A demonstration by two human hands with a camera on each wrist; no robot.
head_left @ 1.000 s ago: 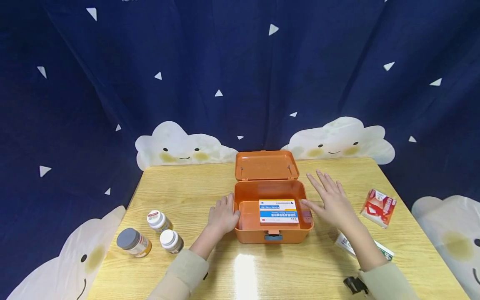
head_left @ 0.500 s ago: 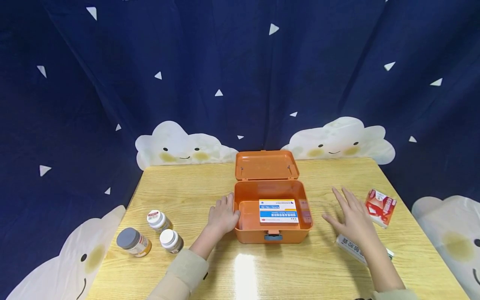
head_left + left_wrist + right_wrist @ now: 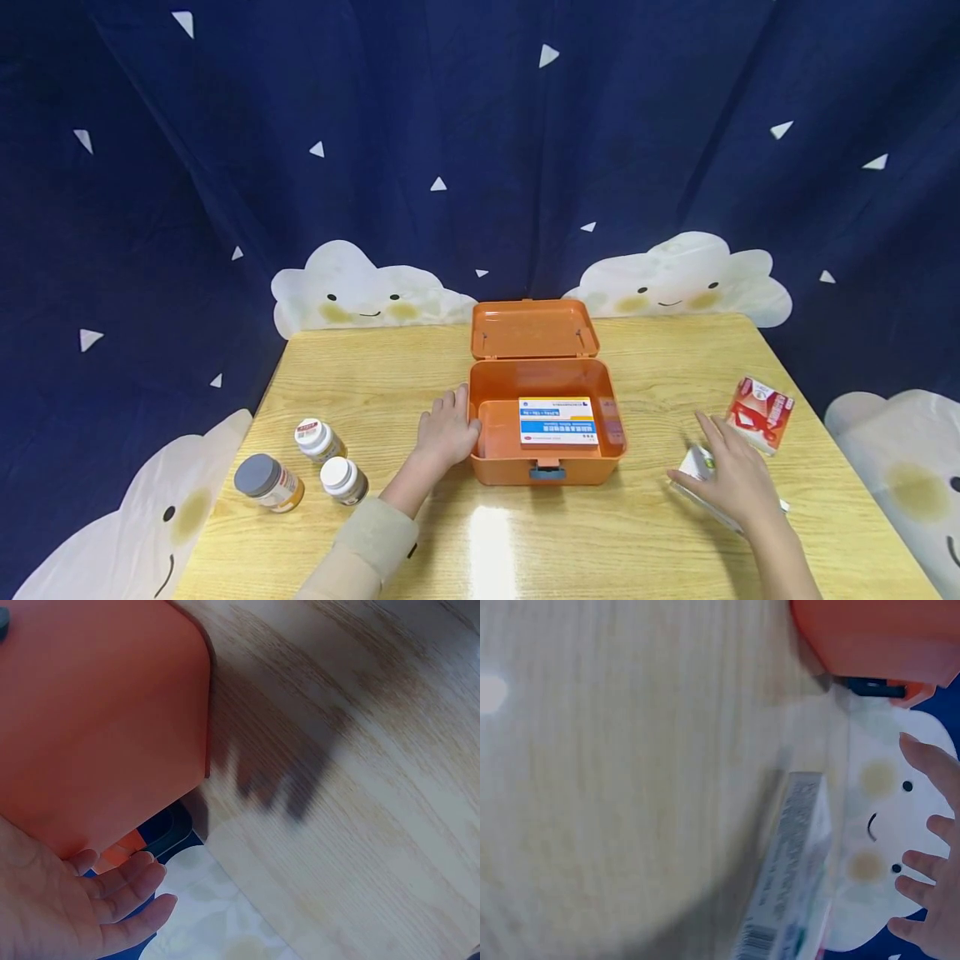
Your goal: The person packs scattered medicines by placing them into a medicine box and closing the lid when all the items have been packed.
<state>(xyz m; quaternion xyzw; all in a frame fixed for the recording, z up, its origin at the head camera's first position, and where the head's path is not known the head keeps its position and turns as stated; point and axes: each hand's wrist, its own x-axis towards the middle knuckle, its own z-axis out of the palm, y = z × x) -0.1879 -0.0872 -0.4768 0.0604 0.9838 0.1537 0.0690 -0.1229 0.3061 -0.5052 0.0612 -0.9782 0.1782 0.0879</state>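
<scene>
An orange lidded box [image 3: 495, 472] stands at mid-table, its lid [image 3: 534, 331] folded back. Inside lies a blue-and-white medicine carton [image 3: 557, 422]. My left hand [image 3: 442, 435] rests against the box's left side, thumb at the rim; in the left wrist view its fingers [image 3: 135, 919] are loosely extended beside the orange wall. My right hand [image 3: 735, 483] hovers over a slim white medicine carton [image 3: 699, 460], covering much of it. The right wrist view shows this white carton [image 3: 784, 862] apart from the spread thumb and fingers [image 3: 922, 862].
A red-and-white medicine carton [image 3: 760, 414] lies just beyond my right hand. Two white-capped pill bottles [image 3: 321, 442] and a grey-capped bottle [image 3: 268, 483] stand at the left of the wooden table [image 3: 390, 367]. A dark blue curtain [image 3: 480, 150] hangs behind.
My right hand has moved right and toward me, from beside the orange box to over the slim white carton. My left hand and the box have stayed put.
</scene>
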